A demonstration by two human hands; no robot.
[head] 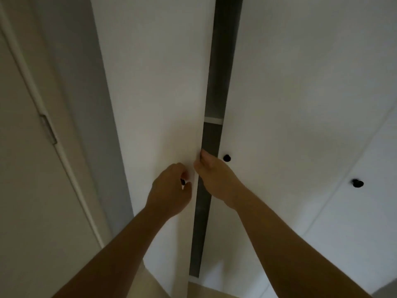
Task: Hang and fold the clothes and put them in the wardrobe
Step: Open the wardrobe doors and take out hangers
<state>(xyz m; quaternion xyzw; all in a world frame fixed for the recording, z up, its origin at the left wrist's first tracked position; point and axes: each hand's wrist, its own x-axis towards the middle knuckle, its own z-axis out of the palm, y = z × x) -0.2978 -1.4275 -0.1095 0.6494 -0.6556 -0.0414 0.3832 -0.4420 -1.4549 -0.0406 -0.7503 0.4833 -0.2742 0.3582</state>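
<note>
White wardrobe door (163, 104) stands ajar, left hand (169, 188) pinching its small black knob (182, 182), right hand (212, 177) gripping the edge beside.

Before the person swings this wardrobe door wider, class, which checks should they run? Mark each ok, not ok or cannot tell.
1. Left hand has its grip on the black knob of the left door: ok.
2. Right hand hooks its fingers round that door's free edge: ok.
3. Door already started: ok, a dark gap shows, with a shelf edge across it.
4. Neighbouring knob free of both hands: ok.
5. Space inside for clothes: cannot tell, the interior is too dark.
6. Clothes ready to go in: not ok, none in view.
</note>
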